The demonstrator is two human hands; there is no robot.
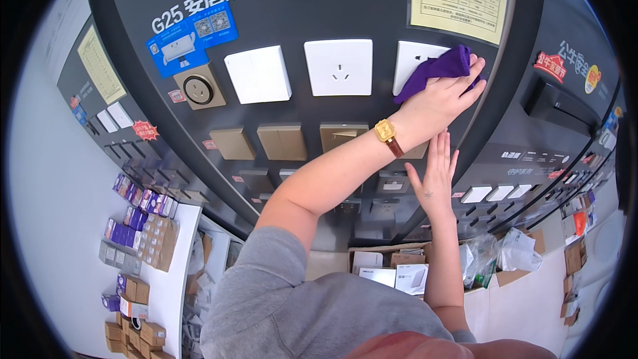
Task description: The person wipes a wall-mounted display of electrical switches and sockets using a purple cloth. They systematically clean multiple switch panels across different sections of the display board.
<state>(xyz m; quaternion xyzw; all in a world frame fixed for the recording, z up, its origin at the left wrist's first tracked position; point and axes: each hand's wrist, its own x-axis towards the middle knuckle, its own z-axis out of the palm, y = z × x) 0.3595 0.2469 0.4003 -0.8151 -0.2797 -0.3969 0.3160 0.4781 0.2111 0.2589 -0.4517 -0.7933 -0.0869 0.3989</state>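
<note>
My left hand (438, 94), with a gold watch (385, 131) on its wrist, holds a bunched purple cloth (433, 72) against a white wall socket (404, 67) at the display panel's upper right. The cloth and hand cover much of this socket. Lower down, my right hand (436, 174) rests with spread fingers at the dark panel, holding nothing; its fingertips are just below my left forearm, beside a partly hidden gold plate (416, 151). Left of the cloth are a white socket (338, 68), a white switch (258, 75) and a gold round-faced socket (198, 86).
A yellow printed sheet (458, 0) hangs above the cloth. Further gold switches (282, 142) fill the lower row. Open cartons (389, 248) with boxes and plastic bags (518, 252) stand at the panel's foot. At left, a white shelf (174, 279) bears small boxes (157, 242).
</note>
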